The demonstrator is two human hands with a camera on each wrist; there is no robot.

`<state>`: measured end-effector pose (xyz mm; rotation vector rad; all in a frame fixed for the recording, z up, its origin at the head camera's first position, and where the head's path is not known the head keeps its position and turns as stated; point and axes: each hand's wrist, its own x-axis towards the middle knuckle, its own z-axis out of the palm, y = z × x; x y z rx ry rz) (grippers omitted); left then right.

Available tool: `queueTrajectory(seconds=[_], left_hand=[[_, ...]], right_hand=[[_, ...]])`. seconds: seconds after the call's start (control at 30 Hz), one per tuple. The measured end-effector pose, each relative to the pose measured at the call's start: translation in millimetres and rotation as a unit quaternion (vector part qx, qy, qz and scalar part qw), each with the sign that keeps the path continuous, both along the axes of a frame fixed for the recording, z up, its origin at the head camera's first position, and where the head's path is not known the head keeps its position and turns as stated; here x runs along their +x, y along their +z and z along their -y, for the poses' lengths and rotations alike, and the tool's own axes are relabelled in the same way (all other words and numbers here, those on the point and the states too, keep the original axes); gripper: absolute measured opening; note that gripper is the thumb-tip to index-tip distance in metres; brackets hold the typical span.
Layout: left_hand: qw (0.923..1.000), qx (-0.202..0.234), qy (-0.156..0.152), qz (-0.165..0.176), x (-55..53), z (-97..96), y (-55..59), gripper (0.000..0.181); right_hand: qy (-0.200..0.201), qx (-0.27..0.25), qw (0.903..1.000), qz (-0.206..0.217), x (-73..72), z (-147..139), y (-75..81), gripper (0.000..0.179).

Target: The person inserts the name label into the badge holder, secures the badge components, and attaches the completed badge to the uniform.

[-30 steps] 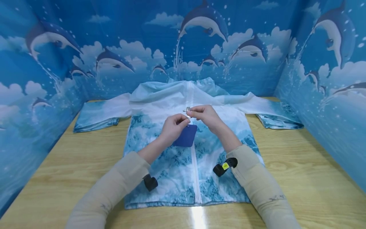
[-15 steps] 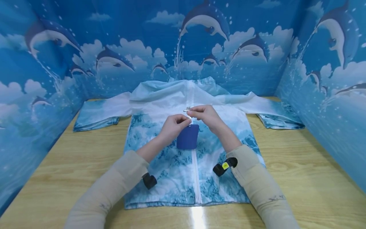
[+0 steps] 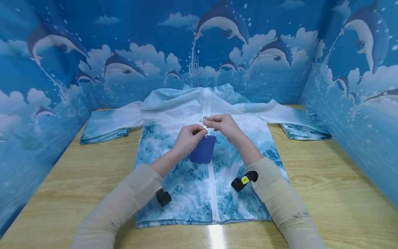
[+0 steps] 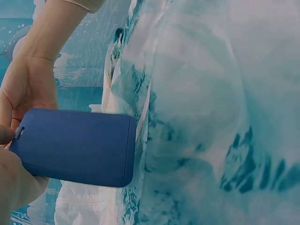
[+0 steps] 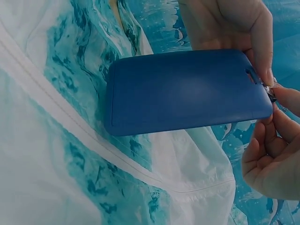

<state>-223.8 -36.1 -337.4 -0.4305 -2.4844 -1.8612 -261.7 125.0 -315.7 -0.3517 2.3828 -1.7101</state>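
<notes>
A blue badge holder (image 3: pixel 202 149) hangs at a tilt over the front of a white and teal zip jacket (image 3: pixel 177 204). My left hand (image 3: pixel 187 138) pinches the fitting at the holder's slotted end with thumb and forefinger. Just above and to the right, my right hand (image 3: pixel 224 127) pinches a small metal clip (image 3: pixel 204 119). The holder's flat face (image 5: pixel 183 91) fills the middle of the right wrist view, its slot beside the fingertips. In the left wrist view, the fingers partly cover the slotted end, and the clip is hidden.
The jacket lies spread on a wood-grain table (image 3: pixel 314 180), hood toward the back. Its folded left-side sleeve (image 3: pixel 104 126) and right-side sleeve (image 3: pixel 306 126) reach outward. Blue dolphin-print curtains (image 3: pixel 149 34) enclose the back and both sides.
The badge holder has swung rightward from under my left hand, then slightly back left. Both hands stay almost in place, keeping their pinches.
</notes>
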Motion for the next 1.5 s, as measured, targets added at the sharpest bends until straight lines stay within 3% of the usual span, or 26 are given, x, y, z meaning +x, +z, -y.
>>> queueTrajectory(seconds=[0.6,0.97,1.17,1.5], left_hand=[[0.9998,0.013,0.016,-0.005,-0.2,-2.4,-1.5,0.021],[0.9996,0.019,0.015,0.012,-0.9,-0.9,-1.9,0.026],[0.9993,0.032,-0.010,0.018,-2.5,4.9,-4.2,0.032],[0.9898,0.088,-0.104,0.041,-2.6,6.3,-1.5,0.037]], right_hand=[[0.000,-0.018,0.9998,-0.006,0.8,2.3,1.4,0.033],[0.007,-0.006,0.9999,-0.013,1.9,-1.5,4.1,0.037],[0.003,-0.033,0.9994,-0.013,-0.2,-5.8,5.7,0.038],[0.034,-0.068,0.9965,-0.036,2.2,-7.0,5.3,0.034]])
